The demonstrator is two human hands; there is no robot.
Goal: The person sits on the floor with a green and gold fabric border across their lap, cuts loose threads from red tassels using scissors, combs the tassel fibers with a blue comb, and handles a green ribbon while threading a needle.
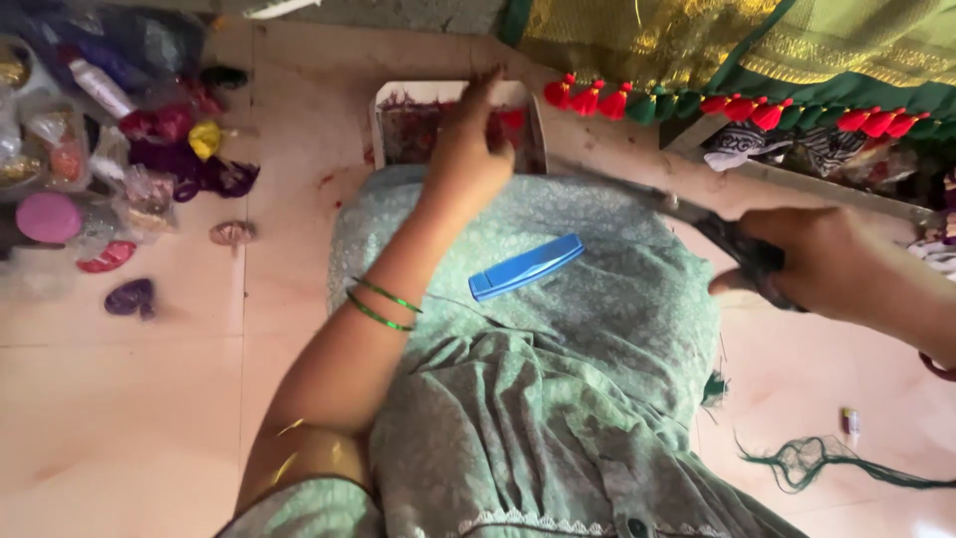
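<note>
My left hand [468, 149] reaches forward over a white tray [383, 100] that holds red and dark thread scraps; its fingers are at the tray's contents, and I cannot tell whether they pinch anything. My right hand [817, 264] grips the dark handles of a pair of scissors [687, 211], whose blades point left toward the tray. A flat blue plastic case [526, 266] lies on the green patterned cloth [558, 399] over my lap. Two green bangles [381, 304] circle my left wrist.
A green and gold cloth edged with red and green tassels [737, 105] hangs across the top right. Bags of coloured thread and a pink round lid [48, 216] crowd the far left of the tiled floor. Loose dark green threads [817, 460] lie at the lower right.
</note>
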